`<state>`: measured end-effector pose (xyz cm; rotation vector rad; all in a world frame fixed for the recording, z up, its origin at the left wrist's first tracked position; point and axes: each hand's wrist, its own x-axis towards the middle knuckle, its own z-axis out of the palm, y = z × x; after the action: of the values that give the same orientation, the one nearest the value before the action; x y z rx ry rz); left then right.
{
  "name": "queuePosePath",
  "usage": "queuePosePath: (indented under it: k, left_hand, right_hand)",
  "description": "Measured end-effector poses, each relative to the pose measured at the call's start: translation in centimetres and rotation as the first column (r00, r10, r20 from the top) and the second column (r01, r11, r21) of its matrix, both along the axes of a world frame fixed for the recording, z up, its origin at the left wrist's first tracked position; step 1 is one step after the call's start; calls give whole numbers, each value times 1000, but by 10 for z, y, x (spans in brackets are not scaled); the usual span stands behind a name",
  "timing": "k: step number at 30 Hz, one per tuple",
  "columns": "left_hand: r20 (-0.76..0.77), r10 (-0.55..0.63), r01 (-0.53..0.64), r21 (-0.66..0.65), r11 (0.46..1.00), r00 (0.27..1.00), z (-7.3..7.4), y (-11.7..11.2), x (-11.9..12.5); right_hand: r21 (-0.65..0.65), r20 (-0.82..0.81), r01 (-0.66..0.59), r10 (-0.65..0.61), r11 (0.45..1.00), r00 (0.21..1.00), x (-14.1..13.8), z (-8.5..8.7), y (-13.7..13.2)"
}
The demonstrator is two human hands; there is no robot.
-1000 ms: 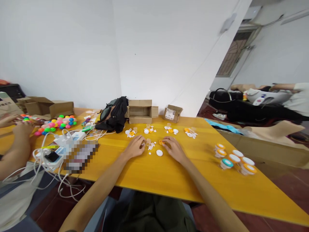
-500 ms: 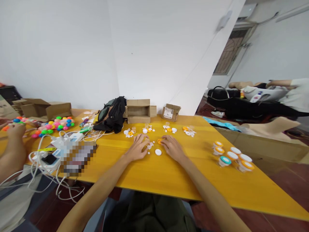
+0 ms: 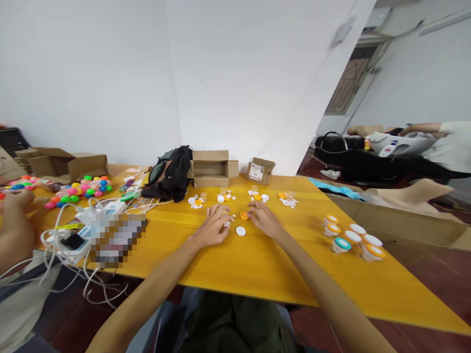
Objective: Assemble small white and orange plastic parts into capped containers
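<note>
1. Resting on the table (image 3: 279,279), the white disc (image 3: 240,231) is flanked by both hands.
2. To the disc's left, the left hand (image 3: 212,227) is held with fingers spread and curved over small white pieces (image 3: 227,223); whether anything is pinched cannot be told.
3. Just beyond the disc, the orange round part (image 3: 244,215) is laid.
4. To the disc's right, the right hand (image 3: 267,220) is held with fingers bent at that part; whether it is pinched cannot be told.
5. Far to the disc's right, capped containers (image 3: 342,244) are grouped.
</note>
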<state>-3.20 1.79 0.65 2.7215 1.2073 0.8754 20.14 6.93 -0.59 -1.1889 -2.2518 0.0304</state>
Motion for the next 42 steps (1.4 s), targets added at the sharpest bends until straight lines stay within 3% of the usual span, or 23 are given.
queuePosePath:
  k: [9,17,25,32,42]
  left_hand:
    - [-60,-87,89,26,996,994,0,-3,0]
    - [-227,-203,213,22,977,953,-1,-9,3]
    - [-240,-236,232,-47,972,942,-2,-9,3]
    - [-241,-260,256,-50,965,935,-4,-8,3]
    - [-252,-308,307,-45,951,918,-4,-8,3]
  right_hand:
    - [-113,229,15,12,994,973,-11,24,7]
    - [-165,442,83,-2,983,897,-27,48,2]
    - [-189,470,94,6,978,883,-30,53,-3]
    - [-166,489,161,-60,973,870,-27,59,-5]
    - [-158,631,170,-33,973,775,-38,69,-9]
